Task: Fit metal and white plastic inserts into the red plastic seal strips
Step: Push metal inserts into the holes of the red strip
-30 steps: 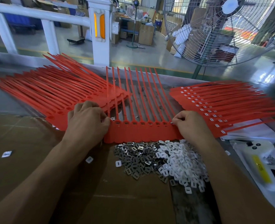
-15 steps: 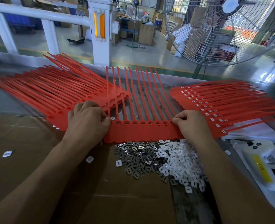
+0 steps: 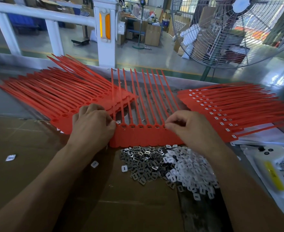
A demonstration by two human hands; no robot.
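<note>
A red seal strip sheet lies flat in front of me, its long tails pointing away. Metal inserts sit in several of its sockets. My left hand presses on the sheet's left end, with a small metal insert at its fingertips. My right hand has its fingers pinched at a socket near the sheet's right end; what they hold is hidden. Just below the sheet lies a pile of metal inserts and, to its right, a pile of white plastic inserts.
A stack of bare red strips fans out at the left. A stack of red strips with white inserts lies at the right. Cardboard covers the table. Loose white inserts lie on it. A large fan stands behind.
My right hand has shifted slightly left along the sheet's sockets, its fingers pinched over a socket. The left hand has stayed in place.
</note>
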